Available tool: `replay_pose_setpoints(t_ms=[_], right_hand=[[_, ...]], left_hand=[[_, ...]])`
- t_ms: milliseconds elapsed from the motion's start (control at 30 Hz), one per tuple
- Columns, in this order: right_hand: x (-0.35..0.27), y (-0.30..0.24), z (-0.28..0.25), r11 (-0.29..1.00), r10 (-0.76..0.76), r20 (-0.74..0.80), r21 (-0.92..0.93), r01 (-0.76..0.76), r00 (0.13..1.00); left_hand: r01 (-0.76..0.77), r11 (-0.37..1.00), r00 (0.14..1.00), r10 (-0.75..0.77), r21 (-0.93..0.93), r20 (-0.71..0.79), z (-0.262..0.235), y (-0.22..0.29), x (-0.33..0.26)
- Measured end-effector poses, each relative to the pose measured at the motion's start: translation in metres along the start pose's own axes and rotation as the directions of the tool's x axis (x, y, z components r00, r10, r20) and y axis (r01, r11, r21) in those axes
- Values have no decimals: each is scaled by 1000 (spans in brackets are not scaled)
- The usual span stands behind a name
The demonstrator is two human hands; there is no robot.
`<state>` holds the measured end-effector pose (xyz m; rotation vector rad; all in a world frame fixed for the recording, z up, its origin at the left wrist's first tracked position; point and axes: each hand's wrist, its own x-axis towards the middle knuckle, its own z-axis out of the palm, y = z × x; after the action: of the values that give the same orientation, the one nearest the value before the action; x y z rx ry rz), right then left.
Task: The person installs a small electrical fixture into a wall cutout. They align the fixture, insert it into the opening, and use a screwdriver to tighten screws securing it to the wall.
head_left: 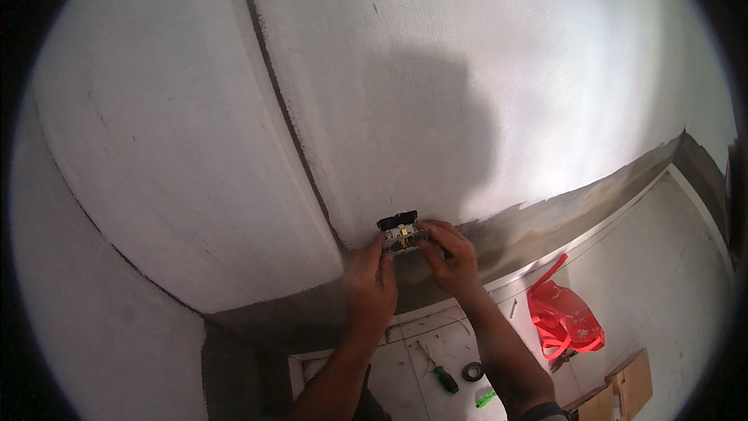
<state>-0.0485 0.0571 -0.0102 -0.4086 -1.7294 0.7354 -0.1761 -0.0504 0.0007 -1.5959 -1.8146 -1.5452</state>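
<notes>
Left hand (370,290) and right hand (454,259) pinch opposite ends of a small electrical fitting (404,242) — seemingly to steady it — with a dark wall opening (398,220) just beyond the fingers.

Two hands (369,288) (455,261), one electrical fitting (403,242), one screwdriver (446,380), one tape roll (467,376) (and one red bag (575,308)).

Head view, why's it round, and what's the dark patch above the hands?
Head view: a fisheye lens bends straight edges and leaves black corners; head view: a soft grey shadow falls on the white painted wall, with bright glare to its right.
</notes>
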Motion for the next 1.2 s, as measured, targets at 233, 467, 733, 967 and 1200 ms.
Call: replay_pose_setpoints(t_ms=[233,467,733,967,1200], right_hand=[[-7,13,1,990,89,-46,116,-83,995],[-4,12,-2,1000,-24,-71,16,25,997],[6,17,-3,989,-135,-85,-78,128,987],[7,26,-3,992,-128,-116,-33,125,985],[10,16,-2,997,-45,-71,-61,40,996]], left_hand=[[62,998,998,-62,2,-16,8,2,1],[129,992,992,-129,16,1,13,1,-2],[78,991,994,-70,109,-78,23,3,2],[185,978,981,-178,101,-72,27,2,0],[404,875,879,-452,268,150,14,14,5]])
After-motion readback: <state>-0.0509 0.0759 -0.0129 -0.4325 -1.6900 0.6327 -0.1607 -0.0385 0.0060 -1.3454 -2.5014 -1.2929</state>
